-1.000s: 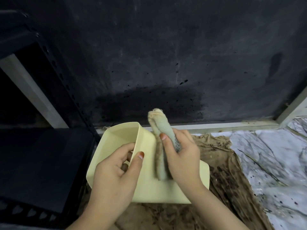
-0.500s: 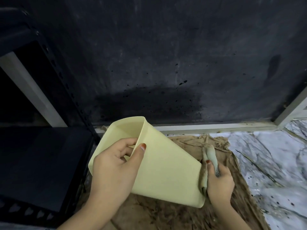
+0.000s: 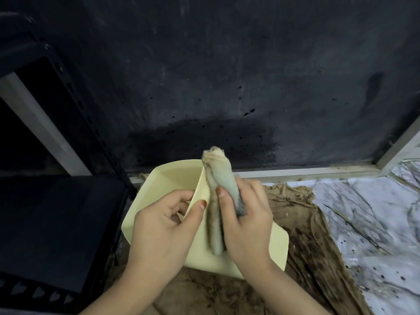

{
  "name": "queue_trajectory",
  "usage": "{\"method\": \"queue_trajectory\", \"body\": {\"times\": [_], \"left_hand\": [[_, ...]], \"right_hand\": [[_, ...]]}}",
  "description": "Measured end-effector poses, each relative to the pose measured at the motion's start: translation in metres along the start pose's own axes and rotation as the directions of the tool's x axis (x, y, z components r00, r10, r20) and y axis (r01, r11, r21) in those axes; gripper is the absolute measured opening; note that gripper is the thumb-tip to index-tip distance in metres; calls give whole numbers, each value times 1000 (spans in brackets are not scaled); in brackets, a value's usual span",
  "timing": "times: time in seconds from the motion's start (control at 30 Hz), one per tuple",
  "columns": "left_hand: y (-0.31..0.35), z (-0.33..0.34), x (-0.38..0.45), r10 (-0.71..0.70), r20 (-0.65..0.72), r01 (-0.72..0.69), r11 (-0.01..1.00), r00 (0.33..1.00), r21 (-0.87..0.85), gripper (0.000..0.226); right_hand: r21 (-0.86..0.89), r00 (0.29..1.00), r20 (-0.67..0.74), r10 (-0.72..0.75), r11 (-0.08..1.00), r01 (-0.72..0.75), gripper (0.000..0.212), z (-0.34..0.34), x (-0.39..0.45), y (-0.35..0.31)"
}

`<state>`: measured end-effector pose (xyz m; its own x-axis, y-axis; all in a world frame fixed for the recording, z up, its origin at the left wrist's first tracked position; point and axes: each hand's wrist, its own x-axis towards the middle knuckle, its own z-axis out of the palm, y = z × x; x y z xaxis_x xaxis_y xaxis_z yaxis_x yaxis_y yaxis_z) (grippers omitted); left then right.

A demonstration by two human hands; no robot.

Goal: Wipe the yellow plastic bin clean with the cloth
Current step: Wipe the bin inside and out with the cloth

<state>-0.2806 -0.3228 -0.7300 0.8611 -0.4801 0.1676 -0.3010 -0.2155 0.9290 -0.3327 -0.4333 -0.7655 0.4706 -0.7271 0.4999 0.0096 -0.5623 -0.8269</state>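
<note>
Wiping the tipped yellow plastic bin (image 3: 238, 258) over a stained brown rag (image 3: 302, 237) on the marble floor (image 3: 368, 223), mouth facing far-left. Left hand (image 3: 163, 226) pinching the rim, thumb outside, fingers inside. Right hand (image 3: 247, 221) closed around the rolled cloth (image 3: 221, 178), pressed against the outer wall. Probably light, thin-walled, slick; best steadied at the stiffer rim.

Left hand (image 3: 159, 228) pinches with thumb near and fingers (image 3: 179, 197) curled far; right hand (image 3: 246, 220) beside it, fist closed, both forearms bare.
</note>
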Motion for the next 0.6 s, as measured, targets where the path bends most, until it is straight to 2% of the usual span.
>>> {"method": "queue_trajectory", "body": {"times": [0.2, 0.4, 0.53, 0.6], "left_hand": [[-1, -3, 1, 22, -1, -22, 1000, 1000, 7, 12], [-4, -4, 2, -32, 14, 32, 999, 999, -35, 8], [-6, -6, 6, -78, -30, 77, 996, 996, -47, 9], [-4, -6, 7, -93, -46, 90, 994, 995, -56, 7]], "right_hand": [[25, 998, 50, 27, 999, -29, 14, 13, 27, -9], [-64, 987, 77, 143, 988, -139, 12, 2, 35, 26], [-180, 953, -2, 303, 937, -299, 29, -15, 16, 70], [-186, 930, -63, 361, 912, -367, 28, -26, 4, 91]]}}
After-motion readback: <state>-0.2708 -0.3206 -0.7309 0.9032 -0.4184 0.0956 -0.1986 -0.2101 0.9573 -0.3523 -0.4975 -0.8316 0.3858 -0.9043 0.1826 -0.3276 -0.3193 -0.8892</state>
